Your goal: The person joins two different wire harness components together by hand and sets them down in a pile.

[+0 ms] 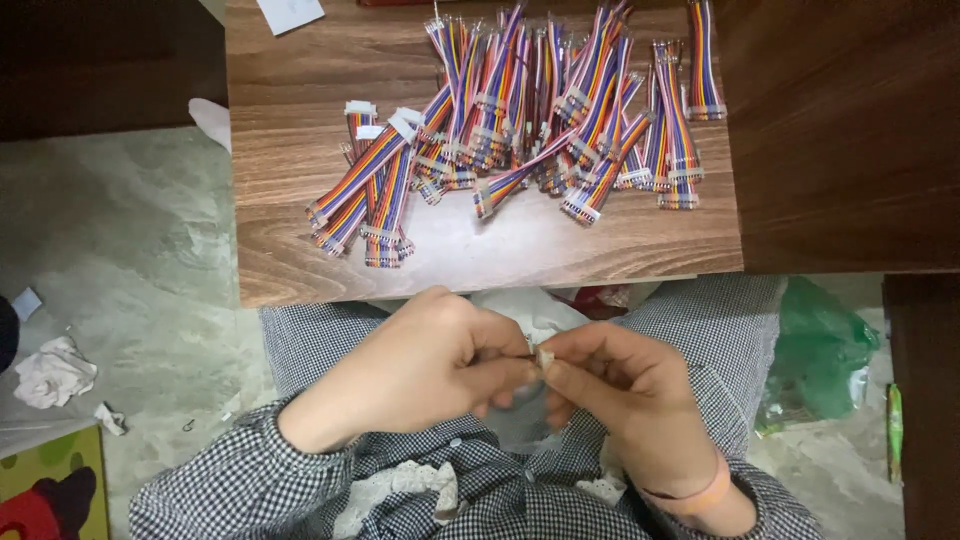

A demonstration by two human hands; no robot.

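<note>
Together, left hand (420,370) and right hand (625,385) pinch a small white connector (545,357), fingers curled.

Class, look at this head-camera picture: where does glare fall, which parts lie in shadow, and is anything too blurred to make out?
Head view: soft glare whitens the wooden board below the ribbon cables; the dark furniture on the right lies in shadow; the small pale part pinched between left hand and right hand is too blurred to identify.
</note>
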